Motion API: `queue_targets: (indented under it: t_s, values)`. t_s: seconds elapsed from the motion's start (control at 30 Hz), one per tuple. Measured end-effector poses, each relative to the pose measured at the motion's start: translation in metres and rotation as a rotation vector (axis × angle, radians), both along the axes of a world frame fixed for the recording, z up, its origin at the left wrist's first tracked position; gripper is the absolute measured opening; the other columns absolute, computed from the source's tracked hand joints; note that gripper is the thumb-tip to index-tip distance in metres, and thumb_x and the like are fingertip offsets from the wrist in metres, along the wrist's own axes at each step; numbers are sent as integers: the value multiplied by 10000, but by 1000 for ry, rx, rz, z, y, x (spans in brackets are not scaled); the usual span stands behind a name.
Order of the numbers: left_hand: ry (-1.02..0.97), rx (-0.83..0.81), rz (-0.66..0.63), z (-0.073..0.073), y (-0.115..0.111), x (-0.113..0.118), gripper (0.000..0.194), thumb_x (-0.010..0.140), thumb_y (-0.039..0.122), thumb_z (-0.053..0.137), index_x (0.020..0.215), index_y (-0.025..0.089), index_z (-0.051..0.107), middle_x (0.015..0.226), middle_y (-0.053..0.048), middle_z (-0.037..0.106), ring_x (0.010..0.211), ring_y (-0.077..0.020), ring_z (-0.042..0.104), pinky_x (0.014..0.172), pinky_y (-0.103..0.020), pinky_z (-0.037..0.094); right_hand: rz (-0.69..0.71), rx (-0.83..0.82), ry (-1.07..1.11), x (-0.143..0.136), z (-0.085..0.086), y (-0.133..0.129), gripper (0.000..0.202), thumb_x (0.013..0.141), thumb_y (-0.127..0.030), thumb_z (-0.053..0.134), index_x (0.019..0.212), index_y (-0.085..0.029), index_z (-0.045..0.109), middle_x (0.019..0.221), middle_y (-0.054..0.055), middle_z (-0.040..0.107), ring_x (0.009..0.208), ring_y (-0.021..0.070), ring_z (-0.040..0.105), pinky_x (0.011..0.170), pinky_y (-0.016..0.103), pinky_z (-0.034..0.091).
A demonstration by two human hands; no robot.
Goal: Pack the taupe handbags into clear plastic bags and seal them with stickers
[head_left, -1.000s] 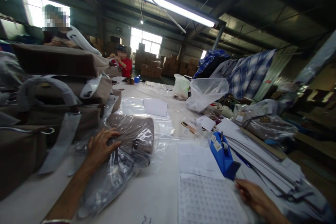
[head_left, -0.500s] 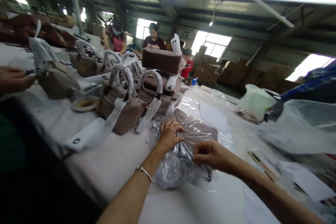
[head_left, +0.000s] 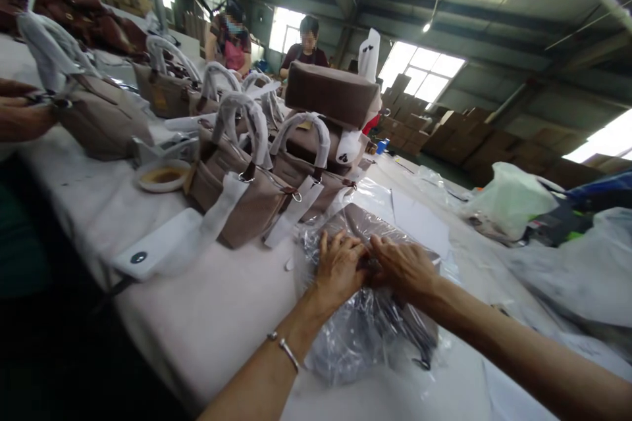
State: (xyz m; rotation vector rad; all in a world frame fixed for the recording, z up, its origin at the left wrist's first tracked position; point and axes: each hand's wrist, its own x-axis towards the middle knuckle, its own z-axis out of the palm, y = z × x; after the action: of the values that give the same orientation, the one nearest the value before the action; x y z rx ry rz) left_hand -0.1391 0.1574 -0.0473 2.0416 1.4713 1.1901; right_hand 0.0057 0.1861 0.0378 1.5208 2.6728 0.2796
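A taupe bag in clear plastic (head_left: pixel 345 335) lies on the white-covered table in front of me. My left hand (head_left: pixel 340 266) rests on the plastic with its fingers spread and bent. Close beside it, my right hand (head_left: pixel 402 270) has its fingers curled down onto the same wrapping, its fingertips partly hidden. The two hands nearly meet over the middle of the bag. Just beyond stand taupe handbags (head_left: pixel 247 191) with handles wrapped in white.
A white box (head_left: pixel 158 243) and a roll of tape (head_left: pixel 165 175) lie to the left. Another person's hand (head_left: pixel 22 112) touches a handbag at the far left. Plastic bags (head_left: pixel 518 197) are at the right. Two people stand farther back.
My right hand has moved to the left over the wrapped bag, up beside my left hand. The view has shifted, so the lamps overhead have mostly left the picture.
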Motion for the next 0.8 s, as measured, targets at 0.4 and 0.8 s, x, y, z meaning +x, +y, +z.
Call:
queue_targets:
  t_s: [0.4, 0.8]
  values:
    - [34, -33, 22, 3, -2, 1, 242, 804, 319, 752, 1035, 315, 677, 1284, 22, 627, 1370, -285, 382, 1191, -608, 49, 25, 40, 149, 60, -31, 24, 1145, 608, -662, 773, 1532, -186, 294, 1599, 201, 227, 1460, 422, 208, 1161, 597, 209]
    - [93, -76, 48, 13, 2, 0, 212, 795, 272, 746, 1001, 304, 707, 1276, 2, 644, 1359, -291, 405, 1180, -593, 88, -556, 336, 641, 223, 25, -77, 563, 787, -650, 542, 1170, -249, 640, 1280, 117, 634, 1201, 375, 572, 1017, 526, 433]
